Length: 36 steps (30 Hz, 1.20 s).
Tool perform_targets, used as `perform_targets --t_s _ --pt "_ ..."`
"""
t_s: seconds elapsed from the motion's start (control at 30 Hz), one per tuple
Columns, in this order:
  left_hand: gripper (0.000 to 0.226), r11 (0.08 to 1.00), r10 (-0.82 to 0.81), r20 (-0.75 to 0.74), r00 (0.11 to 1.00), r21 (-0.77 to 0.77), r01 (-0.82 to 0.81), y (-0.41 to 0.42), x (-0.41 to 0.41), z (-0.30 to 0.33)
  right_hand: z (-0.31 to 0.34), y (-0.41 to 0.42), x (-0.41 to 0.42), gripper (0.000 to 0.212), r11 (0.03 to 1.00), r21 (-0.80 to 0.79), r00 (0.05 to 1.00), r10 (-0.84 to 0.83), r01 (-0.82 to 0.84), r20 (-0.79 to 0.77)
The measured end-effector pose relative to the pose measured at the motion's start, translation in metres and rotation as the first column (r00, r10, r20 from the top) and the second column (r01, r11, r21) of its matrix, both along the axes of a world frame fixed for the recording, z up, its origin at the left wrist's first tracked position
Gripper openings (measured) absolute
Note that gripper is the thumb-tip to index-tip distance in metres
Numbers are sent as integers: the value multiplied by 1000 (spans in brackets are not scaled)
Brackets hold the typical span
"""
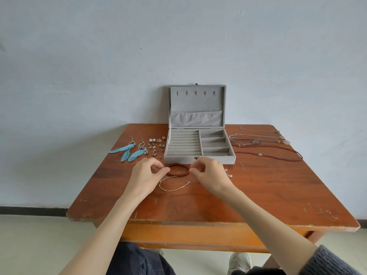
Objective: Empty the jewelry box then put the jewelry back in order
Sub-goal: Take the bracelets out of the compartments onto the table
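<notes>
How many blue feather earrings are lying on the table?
2. Both lie left of the open jewelry box, beside the small earrings: one blue feather earring further left, the other just right of it. Each seems to carry two feathers.

The open box (pixel 199 147) sits mid-frame on the table (pixel 258 195). Earrings (pixel 139 148) lie left of it, necklaces (pixel 266 144) right, bracelets (pixel 176 176) just below
</notes>
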<state>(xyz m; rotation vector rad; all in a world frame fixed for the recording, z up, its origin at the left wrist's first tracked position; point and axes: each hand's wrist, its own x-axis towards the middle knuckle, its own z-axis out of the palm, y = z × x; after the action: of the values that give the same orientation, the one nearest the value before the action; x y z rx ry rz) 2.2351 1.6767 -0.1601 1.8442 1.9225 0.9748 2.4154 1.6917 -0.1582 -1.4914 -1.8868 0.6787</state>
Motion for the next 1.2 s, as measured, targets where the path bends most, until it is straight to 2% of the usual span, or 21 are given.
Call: perform_targets --t_s 0.13,0.4,0.63,0.73,0.9,1.07,1.2 --pt "10 991 -128 -9 992 29 128 14 19 15 14 12 26 14 998 41 999 -42 43 -26" --pt "11 941 -338 -107 935 -45 335 61 67 30 17 55 80 15 987 61 985 -151 146 81" --pt "12 925 -375 -165 912 -128 357 100 87 28 0 89 86 13 980 61 963 -199 191 182" --pt "11 920 -390 -202 899 -124 371 110 98 25 -9 94 83 12 977 14 969 -215 215 122" --pt "14 918 -397 -423 815 -154 366 119 116 20 -14 92 86 10 981 22 979 -192 191 64" --pt "16 910 -415 -459 786 -208 359 121 119 17 -14 93 91 10 990 25 989 -141 140 35" --pt "17 864 -503 -499 706 -307 399 121 121 24 -11 93 92 14 993 -20 993 -115 115 14"
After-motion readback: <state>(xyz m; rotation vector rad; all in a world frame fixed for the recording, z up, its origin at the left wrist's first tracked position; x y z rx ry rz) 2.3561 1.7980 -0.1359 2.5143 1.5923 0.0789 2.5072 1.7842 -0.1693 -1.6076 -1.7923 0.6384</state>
